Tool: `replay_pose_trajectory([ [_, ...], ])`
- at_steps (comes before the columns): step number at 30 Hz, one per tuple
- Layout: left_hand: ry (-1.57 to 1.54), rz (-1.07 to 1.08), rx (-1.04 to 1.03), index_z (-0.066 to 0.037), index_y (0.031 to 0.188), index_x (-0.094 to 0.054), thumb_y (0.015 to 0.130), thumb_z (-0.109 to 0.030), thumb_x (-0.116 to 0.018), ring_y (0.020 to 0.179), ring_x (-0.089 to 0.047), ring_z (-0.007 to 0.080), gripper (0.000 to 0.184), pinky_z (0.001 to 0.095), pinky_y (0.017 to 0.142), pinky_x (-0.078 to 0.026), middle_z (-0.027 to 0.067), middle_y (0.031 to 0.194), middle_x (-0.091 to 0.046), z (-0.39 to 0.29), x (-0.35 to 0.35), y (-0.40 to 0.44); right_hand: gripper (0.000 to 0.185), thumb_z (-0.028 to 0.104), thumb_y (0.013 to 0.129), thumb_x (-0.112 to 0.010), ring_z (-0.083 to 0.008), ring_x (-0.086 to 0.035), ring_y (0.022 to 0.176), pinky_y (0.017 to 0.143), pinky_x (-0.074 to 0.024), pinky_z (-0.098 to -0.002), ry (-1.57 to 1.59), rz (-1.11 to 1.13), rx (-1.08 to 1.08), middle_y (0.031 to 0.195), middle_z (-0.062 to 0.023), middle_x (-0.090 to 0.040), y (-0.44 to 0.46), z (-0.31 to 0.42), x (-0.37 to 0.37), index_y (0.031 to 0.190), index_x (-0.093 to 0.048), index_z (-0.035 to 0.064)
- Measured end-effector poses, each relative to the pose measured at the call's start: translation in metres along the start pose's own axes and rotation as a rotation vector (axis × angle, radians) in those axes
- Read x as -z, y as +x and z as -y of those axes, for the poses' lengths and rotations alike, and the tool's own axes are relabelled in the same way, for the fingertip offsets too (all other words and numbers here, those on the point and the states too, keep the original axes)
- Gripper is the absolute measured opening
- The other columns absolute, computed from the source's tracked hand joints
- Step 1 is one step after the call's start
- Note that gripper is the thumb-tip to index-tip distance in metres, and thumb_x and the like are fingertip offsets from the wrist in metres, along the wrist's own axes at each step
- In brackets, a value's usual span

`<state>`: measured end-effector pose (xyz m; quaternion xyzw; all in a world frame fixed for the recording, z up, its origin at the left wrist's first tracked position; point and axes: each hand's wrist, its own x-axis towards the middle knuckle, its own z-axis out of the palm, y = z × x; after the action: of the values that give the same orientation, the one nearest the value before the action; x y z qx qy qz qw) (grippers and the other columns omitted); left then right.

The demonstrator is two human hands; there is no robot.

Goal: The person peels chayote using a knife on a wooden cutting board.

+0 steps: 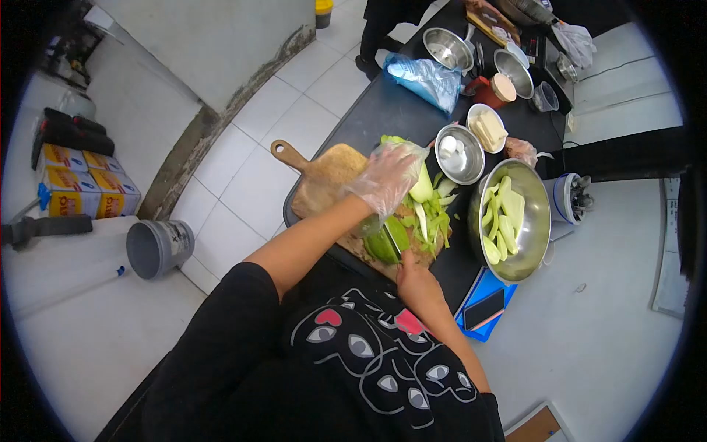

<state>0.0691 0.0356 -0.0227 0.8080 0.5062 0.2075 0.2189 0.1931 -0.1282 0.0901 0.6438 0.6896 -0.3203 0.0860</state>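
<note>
My right hand (417, 277) is closed around the handle of a knife. Its blade (393, 241) lies against a green-skinned fruit or vegetable (380, 247) at the near edge of the wooden cutting board (333, 171). Over the far part of the board is my left hand (390, 177) in a clear plastic glove. It is beside a peeled pale green piece (422, 186), and the blurred glove hides how its fingers are set. Green peelings (436, 221) lie heaped on the board's right side.
Right of the board stands a metal bowl (541, 221) of pale green pieces. Beyond are a small metal bowl (473, 171) with white items and a white bowl (477, 112) of pale blocks. A phone (484, 309) lies on a blue item. Someone's legs (377, 37) are at the back.
</note>
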Motion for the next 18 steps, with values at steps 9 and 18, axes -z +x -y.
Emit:
replay_pose_trajectory([
  [9, 0.165, 0.170, -0.053, -0.018, 0.142, -0.028, 0.090, -0.040, -0.041, 0.137, -0.013, 0.0377, 0.057, 0.0543, 0.109, -0.014, 0.0141, 0.147, -0.019, -0.007, -0.004, -0.006, 0.019, 0.019, 0.091, -0.040, -0.0452, -0.061, 0.070, 0.062, -0.0480, -0.0546, -0.025, 0.029, 0.004, 0.074, -0.0261, -0.061, 0.007, 0.006, 0.009, 0.101, -0.040, 0.0021],
  [18, 0.175, 0.169, -0.054, -0.016, 0.141, -0.030, 0.087, -0.037, -0.046, 0.136, -0.016, 0.0384, 0.060, 0.0550, 0.109, -0.014, 0.0171, 0.147, -0.021, 0.001, -0.010, -0.009, 0.024, 0.014, 0.089, -0.041, -0.0416, -0.063, 0.075, 0.064, -0.0499, -0.0515, -0.030, 0.177, -0.027, 0.080, -0.0240, -0.063, 0.023, 0.003, 0.012, 0.108, -0.041, 0.0009],
])
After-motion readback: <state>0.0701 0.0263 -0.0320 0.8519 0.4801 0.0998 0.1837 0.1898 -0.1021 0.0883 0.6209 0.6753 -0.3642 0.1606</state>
